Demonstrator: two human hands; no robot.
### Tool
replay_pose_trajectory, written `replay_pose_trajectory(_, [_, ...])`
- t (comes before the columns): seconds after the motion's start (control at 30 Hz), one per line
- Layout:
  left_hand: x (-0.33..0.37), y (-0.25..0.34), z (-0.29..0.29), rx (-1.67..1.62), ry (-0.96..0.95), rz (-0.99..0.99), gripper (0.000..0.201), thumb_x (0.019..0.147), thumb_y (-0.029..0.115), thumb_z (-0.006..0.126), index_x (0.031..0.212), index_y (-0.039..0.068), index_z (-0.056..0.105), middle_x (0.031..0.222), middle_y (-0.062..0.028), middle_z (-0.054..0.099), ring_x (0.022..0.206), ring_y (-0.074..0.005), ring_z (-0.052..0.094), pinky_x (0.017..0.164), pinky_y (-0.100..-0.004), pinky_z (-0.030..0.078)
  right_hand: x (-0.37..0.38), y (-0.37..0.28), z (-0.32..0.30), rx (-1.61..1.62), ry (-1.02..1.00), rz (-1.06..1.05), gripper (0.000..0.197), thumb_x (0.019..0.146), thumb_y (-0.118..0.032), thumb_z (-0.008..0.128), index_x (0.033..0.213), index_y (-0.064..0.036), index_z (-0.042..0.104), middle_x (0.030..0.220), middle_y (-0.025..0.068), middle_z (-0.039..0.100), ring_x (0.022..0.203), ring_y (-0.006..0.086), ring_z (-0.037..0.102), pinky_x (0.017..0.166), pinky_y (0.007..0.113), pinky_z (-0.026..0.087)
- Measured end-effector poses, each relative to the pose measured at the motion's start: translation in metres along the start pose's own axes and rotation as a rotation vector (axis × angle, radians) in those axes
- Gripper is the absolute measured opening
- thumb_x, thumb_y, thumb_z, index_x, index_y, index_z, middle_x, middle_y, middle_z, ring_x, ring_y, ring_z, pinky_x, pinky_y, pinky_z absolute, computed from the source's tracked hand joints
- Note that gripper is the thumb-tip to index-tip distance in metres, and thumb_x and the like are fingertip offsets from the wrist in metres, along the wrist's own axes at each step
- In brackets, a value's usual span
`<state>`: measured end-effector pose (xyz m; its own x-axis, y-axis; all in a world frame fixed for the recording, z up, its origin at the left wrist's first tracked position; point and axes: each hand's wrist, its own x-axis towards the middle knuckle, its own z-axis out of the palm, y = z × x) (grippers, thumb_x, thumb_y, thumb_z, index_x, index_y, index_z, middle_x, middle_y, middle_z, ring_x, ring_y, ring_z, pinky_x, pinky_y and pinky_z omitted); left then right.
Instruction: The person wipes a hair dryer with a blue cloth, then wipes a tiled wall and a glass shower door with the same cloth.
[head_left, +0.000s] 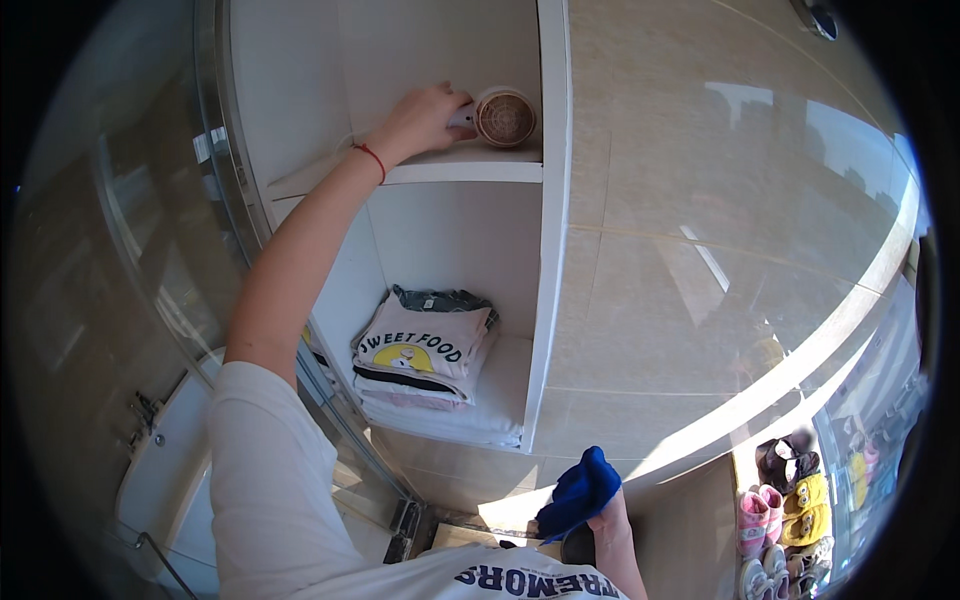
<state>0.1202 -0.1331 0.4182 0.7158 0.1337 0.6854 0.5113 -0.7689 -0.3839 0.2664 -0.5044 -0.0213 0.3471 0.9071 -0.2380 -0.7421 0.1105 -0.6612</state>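
My left hand (425, 122) reaches up into the upper compartment of a white shelf unit (555, 240). Its fingers are closed around the pale handle of a small handheld device with a round brown grille (505, 118), which could be a fan or a hair dryer. The grille faces me, just above the shelf board (470, 172). Low and to the right, my right hand (611, 512) grips a bunched dark blue cloth (580, 492), which covers most of the fingers. In the compartment below lies a stack of folded shirts (415, 345).
A glass panel with a metal frame (225, 140) borders the shelf on the left, with a white bathtub (165, 480) behind it. Beige tiled wall (680, 300) extends to the right. Several pairs of shoes (780, 520) stand at the lower right.
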Motion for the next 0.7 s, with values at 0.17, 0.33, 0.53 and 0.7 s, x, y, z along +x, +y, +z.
replay_pose_trajectory(0.17, [0.0,0.0,0.013,0.03,-0.004,-0.041,0.049,0.083,0.037,0.073,0.12,0.007,0.064,0.126,-0.0262,0.06,0.125,-0.0405,0.053,0.097,-0.0447,0.048,0.001,0.011,-0.002,0.003,-0.049,0.018,0.036,0.099,-0.039,0.052,0.079,-0.0097,0.055,0.068,0.0121,0.06,0.06,0.028,0.06,0.055,0.04,0.05])
replay_pose_trajectory(0.33, [0.009,-0.01,0.017,0.068,-0.044,-0.052,0.053,0.085,0.038,0.071,0.13,0.012,0.061,0.134,-0.0214,0.058,0.136,-0.037,0.044,0.104,-0.0437,0.043,0.007,0.018,-0.023,0.009,-0.055,0.074,0.036,0.1,-0.038,0.051,0.079,-0.0094,0.055,0.068,0.0132,0.06,0.059,0.0265,0.06,0.05,0.035,0.048])
replay_pose_trajectory(0.53, [0.026,-0.018,0.006,-0.453,-0.319,-0.144,0.057,0.085,0.038,0.071,0.135,0.014,0.058,0.121,-0.013,0.064,0.11,-0.0277,0.06,0.092,-0.0386,0.048,-0.004,0.008,-0.017,-0.031,0.038,0.019,0.036,0.101,-0.039,0.049,0.08,-0.0092,0.053,0.069,0.0147,0.061,0.053,0.0227,0.057,0.045,0.03,0.044])
replay_pose_trajectory(0.7, [0.016,-0.019,0.023,-0.296,-0.057,-0.037,0.049,0.089,0.027,0.07,0.133,0.008,0.059,0.118,-0.0089,0.065,0.107,-0.0192,0.058,0.088,-0.0287,0.048,-0.001,0.005,-0.004,0.05,-0.016,0.053,0.046,0.102,-0.049,0.042,0.092,-0.0066,0.059,0.077,0.0162,0.064,0.06,0.0253,0.061,0.044,0.032,0.046])
